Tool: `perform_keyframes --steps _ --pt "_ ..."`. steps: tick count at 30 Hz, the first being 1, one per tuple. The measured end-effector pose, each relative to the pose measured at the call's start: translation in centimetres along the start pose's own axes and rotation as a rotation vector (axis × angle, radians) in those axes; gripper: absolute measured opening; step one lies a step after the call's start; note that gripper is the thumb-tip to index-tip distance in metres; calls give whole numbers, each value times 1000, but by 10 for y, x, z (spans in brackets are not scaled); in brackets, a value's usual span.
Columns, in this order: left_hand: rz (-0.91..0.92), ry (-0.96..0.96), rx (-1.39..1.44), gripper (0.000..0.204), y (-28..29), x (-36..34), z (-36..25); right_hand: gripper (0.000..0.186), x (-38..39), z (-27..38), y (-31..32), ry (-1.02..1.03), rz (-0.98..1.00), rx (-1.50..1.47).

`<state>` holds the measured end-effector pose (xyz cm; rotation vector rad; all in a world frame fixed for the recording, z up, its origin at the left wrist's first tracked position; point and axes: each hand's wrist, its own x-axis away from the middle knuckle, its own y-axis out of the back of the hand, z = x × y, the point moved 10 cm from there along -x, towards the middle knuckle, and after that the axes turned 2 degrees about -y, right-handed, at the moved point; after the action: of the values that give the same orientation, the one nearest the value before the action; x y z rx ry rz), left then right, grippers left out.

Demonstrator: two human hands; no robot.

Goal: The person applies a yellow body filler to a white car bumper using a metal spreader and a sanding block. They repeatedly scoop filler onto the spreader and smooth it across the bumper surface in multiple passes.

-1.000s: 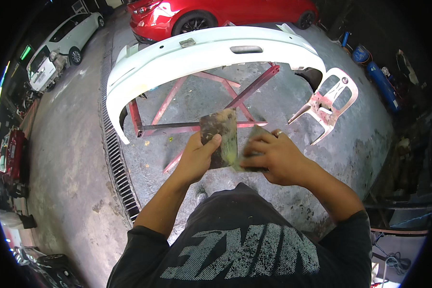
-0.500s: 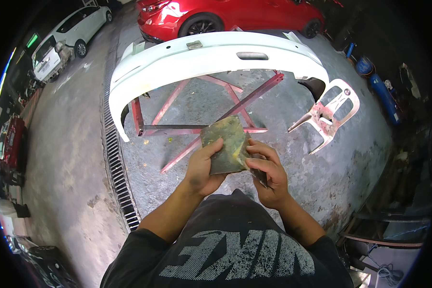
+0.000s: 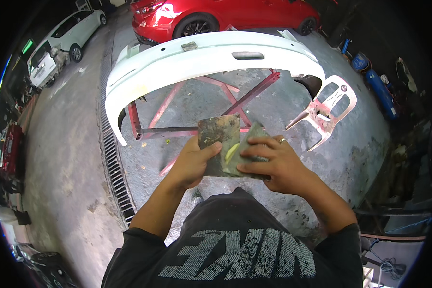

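Observation:
In front of my chest, my left hand (image 3: 191,165) grips a flat, stained mixing board (image 3: 218,130) by its left side, thumb on top. Closed around a thin grey-green putty spreader (image 3: 255,135) is my right hand (image 3: 285,165), which wears a ring. The spreader lies tilted against the right part of the board. Between them shows a smear of yellow putty (image 3: 232,152). Beyond my hands stands a white car bumper (image 3: 206,58), with a small grey flat piece (image 3: 189,46) on top.
A red metal stand (image 3: 168,131) supports the bumper. To its right is a stained plastic chair (image 3: 321,113). A floor drain grate (image 3: 111,158) runs along the left. A red car (image 3: 254,17) stands behind, a white car (image 3: 74,31) far left, a blue cylinder (image 3: 381,91) far right.
My right hand has swung up and over the board, bringing the spreader flat against its right side and spreading the yellow putty. My left hand has shifted slightly left with the board.

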<state>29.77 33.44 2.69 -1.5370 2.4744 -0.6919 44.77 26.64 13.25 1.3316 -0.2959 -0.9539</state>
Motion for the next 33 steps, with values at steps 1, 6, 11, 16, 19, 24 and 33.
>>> perform_keyframes --steps 1,6,11,16,19,24,33 --pt "-7 -17 -13 41 6 -2 -6 41 4 -3 -8 -6 120 32" --pt "17 1 -213 44 14 -4 -17 36 -18 -1 19 -10 -127 -26" --pt "-98 -92 -121 43 32 0 -30 43 -1 -3 -12 15 111 -66" --pt "-99 44 380 40 26 8 3 45 0 -13 -7 -8 -203 -611" --pt "-30 102 583 41 -4 8 22 43 1 6 -25 4 -389 -646" --pt "41 21 408 43 -7 12 10 40 21 -17 -42 -107 -486 -421" --pt "-36 60 -31 39 14 14 6 45 -3 -40 4 -82 -206 -25"
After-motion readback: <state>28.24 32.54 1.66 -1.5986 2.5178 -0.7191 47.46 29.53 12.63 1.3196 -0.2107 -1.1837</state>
